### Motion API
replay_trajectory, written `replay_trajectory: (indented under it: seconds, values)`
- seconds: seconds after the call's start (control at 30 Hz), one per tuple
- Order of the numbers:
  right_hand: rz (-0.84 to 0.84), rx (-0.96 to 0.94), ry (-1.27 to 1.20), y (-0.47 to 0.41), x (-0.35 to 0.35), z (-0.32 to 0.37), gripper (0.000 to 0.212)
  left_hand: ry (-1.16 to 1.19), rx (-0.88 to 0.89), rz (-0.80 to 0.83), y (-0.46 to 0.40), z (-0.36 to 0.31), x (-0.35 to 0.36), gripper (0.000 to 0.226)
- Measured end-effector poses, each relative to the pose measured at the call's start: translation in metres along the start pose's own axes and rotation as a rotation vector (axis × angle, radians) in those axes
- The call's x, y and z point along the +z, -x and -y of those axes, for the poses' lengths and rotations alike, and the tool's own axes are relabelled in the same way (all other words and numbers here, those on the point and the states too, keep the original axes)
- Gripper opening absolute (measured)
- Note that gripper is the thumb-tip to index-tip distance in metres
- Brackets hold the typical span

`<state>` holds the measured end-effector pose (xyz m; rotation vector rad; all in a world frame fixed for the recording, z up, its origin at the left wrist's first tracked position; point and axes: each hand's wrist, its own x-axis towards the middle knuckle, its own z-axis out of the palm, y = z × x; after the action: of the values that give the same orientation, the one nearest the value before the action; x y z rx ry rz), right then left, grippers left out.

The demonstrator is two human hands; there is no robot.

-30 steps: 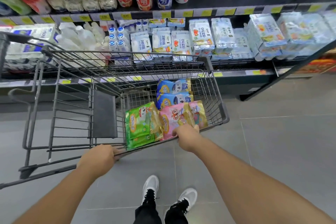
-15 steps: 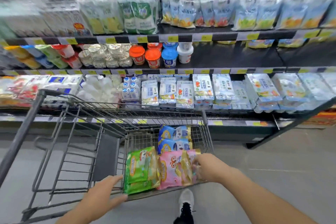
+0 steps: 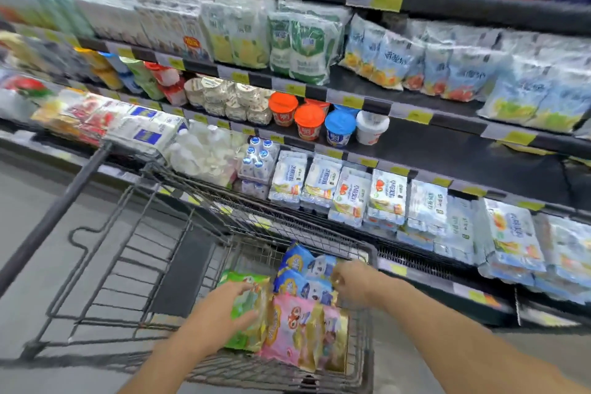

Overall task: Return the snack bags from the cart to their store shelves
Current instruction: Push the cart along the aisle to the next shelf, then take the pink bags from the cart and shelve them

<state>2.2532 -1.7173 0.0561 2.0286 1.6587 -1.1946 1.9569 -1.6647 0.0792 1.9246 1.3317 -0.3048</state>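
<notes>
Several snack bags stand in the front of a grey wire cart [image 3: 128,233]: a green bag [image 3: 244,341] on the left, a pink bag [image 3: 291,326] beside it, and two blue bags [image 3: 299,275] behind. My left hand [image 3: 224,313] lies over the green bag with thumb and fingers wrapped on its front. My right hand [image 3: 355,281] hovers at the right edge of the blue bags, fingers curled; blur hides whether it grips one.
Store shelves [image 3: 447,125] run across the back, stocked with white-and-blue packs, cups with orange and blue lids [image 3: 339,128], and milk bottles. The cart's dark handle bar [image 3: 57,211] sticks out at the left. Grey tile floor lies around the cart.
Both hands left the cart's rim and went into the basket: the left onto the green bag, the right across to the blue bags. The view tilted up toward the shelves.
</notes>
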Motion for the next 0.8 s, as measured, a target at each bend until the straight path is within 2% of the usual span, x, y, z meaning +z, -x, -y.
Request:
replay_trajectory:
  seconds: [0.23, 0.47, 0.6, 0.8]
  values:
    - [0.08, -0.226, 0.207, -0.028, -0.045, 0.023, 0.041, 0.06, -0.196, -0.165, 0.045, -0.019, 0.011, 0.067]
    - [0.184, -0.376, 0.305, -0.073, -0.042, 0.039, 0.043, 0.152, -0.379, -0.202, 0.036, -0.025, 0.046, 0.067]
    - [0.207, -0.364, 0.323, -0.118, -0.015, 0.041, 0.04, 0.318, -0.458, -0.209, -0.017, -0.025, 0.072, 0.065]
    - [0.239, -0.227, 0.245, -0.18, 0.05, 0.029, 0.026, 0.546, -0.503, -0.191, -0.078, -0.018, 0.119, 0.045]
